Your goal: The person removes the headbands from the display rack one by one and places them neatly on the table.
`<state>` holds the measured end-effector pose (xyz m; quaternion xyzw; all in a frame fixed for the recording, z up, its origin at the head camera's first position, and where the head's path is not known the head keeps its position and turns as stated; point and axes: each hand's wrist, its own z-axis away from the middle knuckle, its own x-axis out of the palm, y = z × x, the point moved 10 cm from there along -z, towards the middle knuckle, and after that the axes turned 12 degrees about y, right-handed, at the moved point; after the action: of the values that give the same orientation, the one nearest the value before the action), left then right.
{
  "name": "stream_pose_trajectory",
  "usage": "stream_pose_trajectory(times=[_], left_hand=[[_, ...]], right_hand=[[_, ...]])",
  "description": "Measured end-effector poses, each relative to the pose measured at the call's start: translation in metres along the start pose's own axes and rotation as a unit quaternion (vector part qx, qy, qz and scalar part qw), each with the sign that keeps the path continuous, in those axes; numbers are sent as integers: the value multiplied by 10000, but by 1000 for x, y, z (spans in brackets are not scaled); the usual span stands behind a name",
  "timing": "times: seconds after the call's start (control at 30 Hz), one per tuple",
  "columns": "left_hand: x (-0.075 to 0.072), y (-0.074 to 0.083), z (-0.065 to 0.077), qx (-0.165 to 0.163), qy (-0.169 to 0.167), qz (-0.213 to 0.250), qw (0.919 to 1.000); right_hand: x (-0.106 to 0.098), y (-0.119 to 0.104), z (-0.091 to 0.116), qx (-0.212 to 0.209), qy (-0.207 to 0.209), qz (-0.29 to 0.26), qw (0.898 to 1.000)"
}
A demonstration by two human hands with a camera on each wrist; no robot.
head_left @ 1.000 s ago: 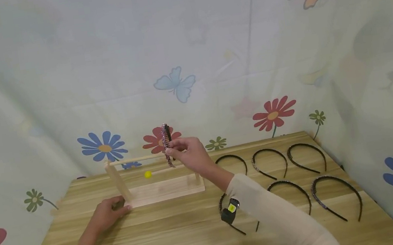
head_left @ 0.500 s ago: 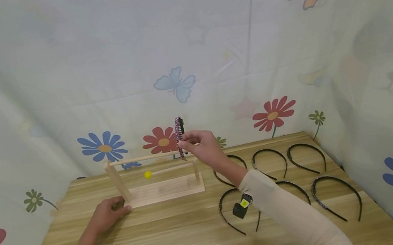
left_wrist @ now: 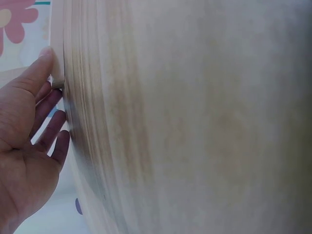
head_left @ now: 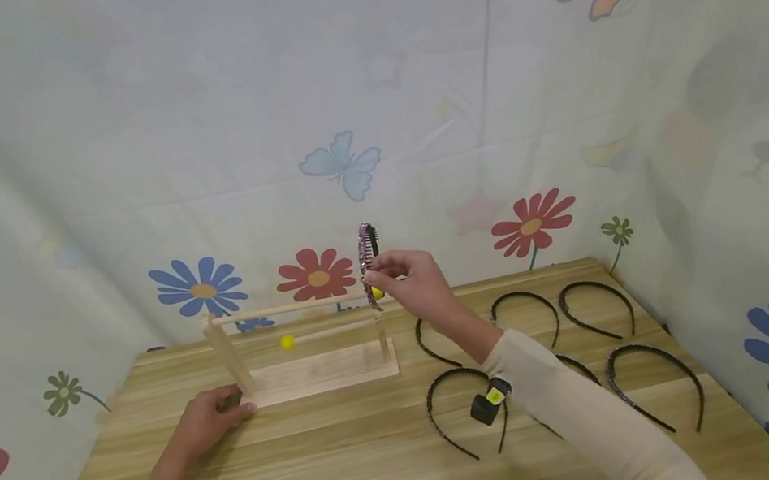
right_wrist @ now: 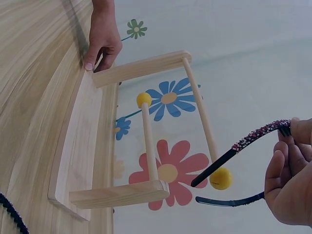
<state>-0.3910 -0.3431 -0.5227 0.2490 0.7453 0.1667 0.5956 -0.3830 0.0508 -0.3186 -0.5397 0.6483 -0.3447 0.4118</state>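
A glittery black toothed headband [head_left: 367, 263] is pinched between the thumb and fingers of my right hand [head_left: 420, 284]. It stands on edge at the right end of the wooden stand's upper rod. In the right wrist view, the headband's two tips point toward the yellow ball [right_wrist: 221, 178] on that rod's end; whether they pass around the rod I cannot tell. My left hand [head_left: 205, 423] grips the left end of the wooden stand [head_left: 322, 373], thumb on the base and fingers beside it. A second yellow ball [head_left: 287, 342] caps the lower rod.
Several dark headbands lie in two rows on the right of the table, including a front one [head_left: 433, 414] and a far-right one [head_left: 654, 350]; my right sleeve [head_left: 585, 408] covers part of them. A flower-printed cloth [head_left: 235, 171] hangs behind the table [head_left: 329, 477].
My right hand has moved right with the headband, along the upper rod to its end, where a yellow ball now shows. The left hand and the stand have stayed put.
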Motion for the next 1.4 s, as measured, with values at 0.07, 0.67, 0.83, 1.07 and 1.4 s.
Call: stream_pose_trajectory(times=[0.07,0.67,0.83,1.07,1.4], left_hand=[[-1,0,0,26,19,3,10000],[-1,-1,-1,-33,-14,-33,10000],[-1,0,-1,1,-35,-9,10000],[-1,0,-1,21,-20,-20,10000],[-2,4,0,57,45,36,10000]], right_hand=[[-2,0,1,-13,-6,4,10000],[-1,9,24,311,-198,-195,9991],[3,15,34,403,-250,-250,9986],[11,24,50,619,-301,-378,9969],[19,36,64,702,-323,-303,9965]])
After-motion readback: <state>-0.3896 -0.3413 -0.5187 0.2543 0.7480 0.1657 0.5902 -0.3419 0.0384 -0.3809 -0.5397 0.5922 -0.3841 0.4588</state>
